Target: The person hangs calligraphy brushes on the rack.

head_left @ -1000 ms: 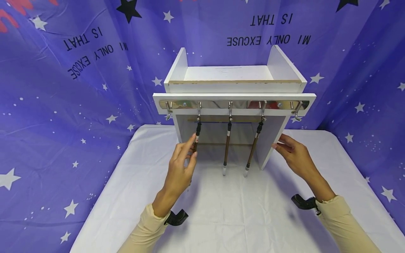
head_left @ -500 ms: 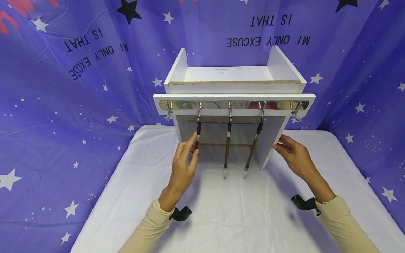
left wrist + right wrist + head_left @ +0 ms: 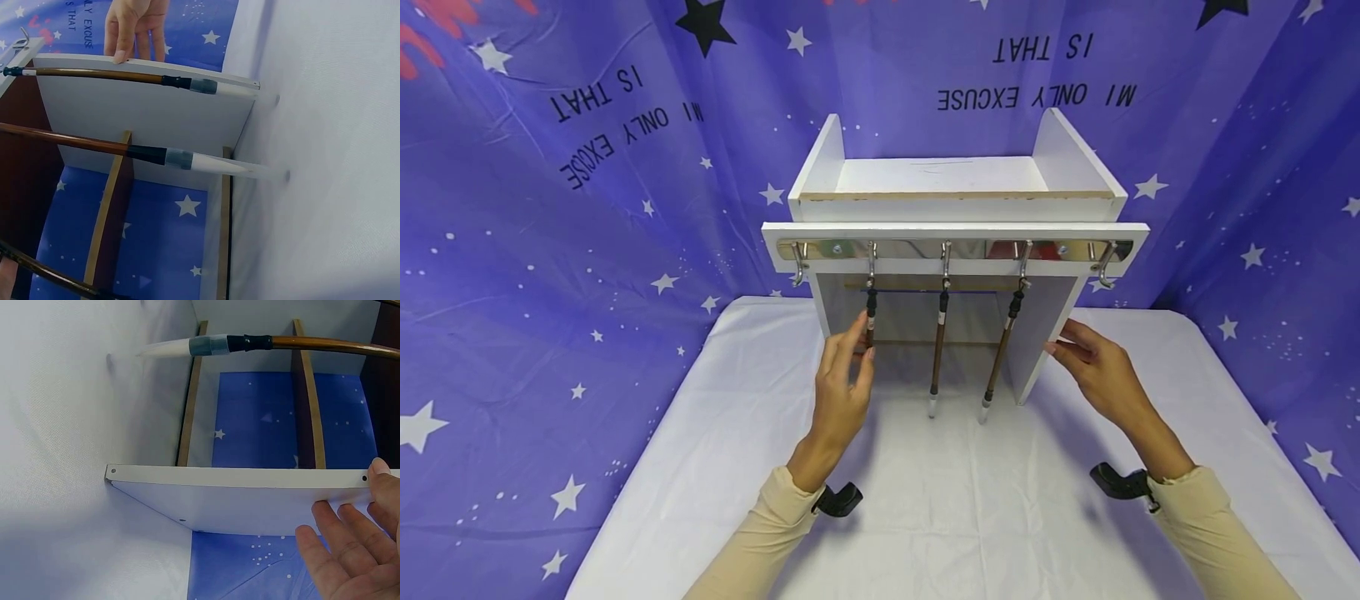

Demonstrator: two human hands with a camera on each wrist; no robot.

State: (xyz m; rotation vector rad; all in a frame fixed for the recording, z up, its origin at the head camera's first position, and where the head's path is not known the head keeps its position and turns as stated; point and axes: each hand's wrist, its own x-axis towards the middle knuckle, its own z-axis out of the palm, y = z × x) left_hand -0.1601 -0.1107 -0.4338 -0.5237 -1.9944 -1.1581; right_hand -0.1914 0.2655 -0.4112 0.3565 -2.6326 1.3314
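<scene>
Three brown calligraphy brushes with dark fittings and pale tips hang from metal hooks on a white shelf unit (image 3: 925, 207). My left hand (image 3: 838, 404) holds the left brush (image 3: 871, 304) lightly between thumb and fingers, below its black top; its lower part is hidden by the hand. The middle brush (image 3: 939, 346) and the right brush (image 3: 999, 354) hang freely, their white tips just above the cloth. My right hand (image 3: 1097, 375) grips the front edge of the shelf's right side panel (image 3: 250, 478), thumb on the edge and fingers against the outer face.
A hook rail (image 3: 910, 247) runs across the shelf's front, with a bare hook (image 3: 798, 262) at the left end and another hook (image 3: 1106, 262) at the right. White cloth (image 3: 955, 517) covers the table. A purple star-printed curtain (image 3: 587, 250) surrounds it.
My left hand has shifted slightly right, and the left brush hangs straighter. The middle and right brushes sway slightly. My right hand stays on the panel.
</scene>
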